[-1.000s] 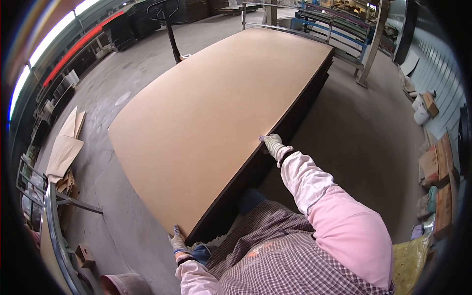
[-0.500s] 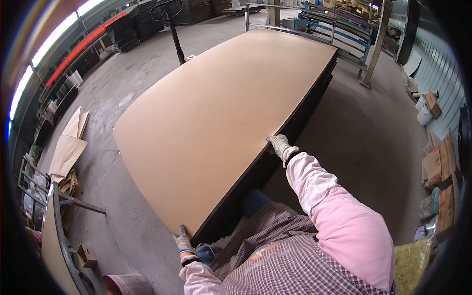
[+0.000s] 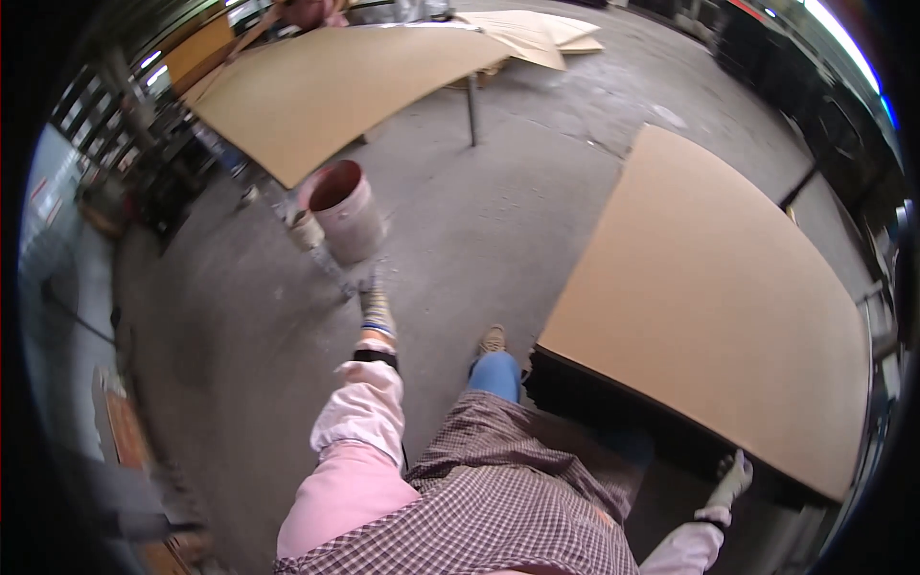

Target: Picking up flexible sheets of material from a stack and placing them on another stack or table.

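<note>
A large tan sheet of board (image 3: 719, 307) lies on top of a dark stack at the right. My right hand (image 3: 733, 479), in a light knitted glove, is at the near edge of that stack. Its fingers are apart; whether they press on the edge cannot be made out. My left hand (image 3: 376, 309), in a striped glove with grey fingertips, reaches forward over the floor just short of a pinkish bucket (image 3: 353, 225). Its fingers look stretched and apart, though slightly blurred, with nothing seen in them.
A table topped with a tan board (image 3: 355, 81) stands ahead, on a metal leg (image 3: 471, 110). Loose tan sheets (image 3: 537, 34) lie beyond it. A small pale container (image 3: 307, 231) sits beside the bucket. My shoe (image 3: 493, 339) is on the concrete floor (image 3: 460, 230).
My view has swung left, so the board stack is now at the right. My left hand has left the board's corner and reaches toward the bucket; my right hand remains near the stack's edge.
</note>
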`<state>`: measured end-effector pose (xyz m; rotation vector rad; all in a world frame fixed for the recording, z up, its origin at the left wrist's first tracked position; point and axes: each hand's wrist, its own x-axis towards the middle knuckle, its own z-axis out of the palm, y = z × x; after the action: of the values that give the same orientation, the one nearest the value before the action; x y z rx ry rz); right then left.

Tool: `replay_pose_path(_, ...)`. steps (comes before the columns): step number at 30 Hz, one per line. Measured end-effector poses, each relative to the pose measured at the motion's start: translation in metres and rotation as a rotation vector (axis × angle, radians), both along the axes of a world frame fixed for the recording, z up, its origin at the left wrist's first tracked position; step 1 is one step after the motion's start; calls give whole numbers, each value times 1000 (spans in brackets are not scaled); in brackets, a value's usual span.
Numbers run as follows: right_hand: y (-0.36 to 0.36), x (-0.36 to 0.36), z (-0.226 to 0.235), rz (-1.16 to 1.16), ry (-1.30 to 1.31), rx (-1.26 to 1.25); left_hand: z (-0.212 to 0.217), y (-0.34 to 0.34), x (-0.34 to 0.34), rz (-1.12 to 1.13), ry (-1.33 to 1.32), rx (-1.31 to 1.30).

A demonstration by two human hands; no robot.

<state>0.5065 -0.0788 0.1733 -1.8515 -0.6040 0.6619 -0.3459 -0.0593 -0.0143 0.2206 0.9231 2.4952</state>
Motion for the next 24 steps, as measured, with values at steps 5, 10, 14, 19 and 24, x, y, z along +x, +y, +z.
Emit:
replay_pose_path(5, -2, 4, 36, -23, -40, 156, 215, -101, -37, -20, 2, -604)
replay_pose_path(10, 79, -101, 4, 371, 111, 235, 227, -38, -118, -146, -37, -258)
replay_pose_path(14, 93, -341, 34, 803, 194, 159, 255, 109, -12, -335, 143, -89)
replay_pose_path(19, 115, -546, 111, 1303, 752, 344, 368, 159, 129, -503, -127, -69)
replay_pose_path(24, 172, -574, 239, 1040, 736, 778, 380, 131, 128, -804, 323, -168)
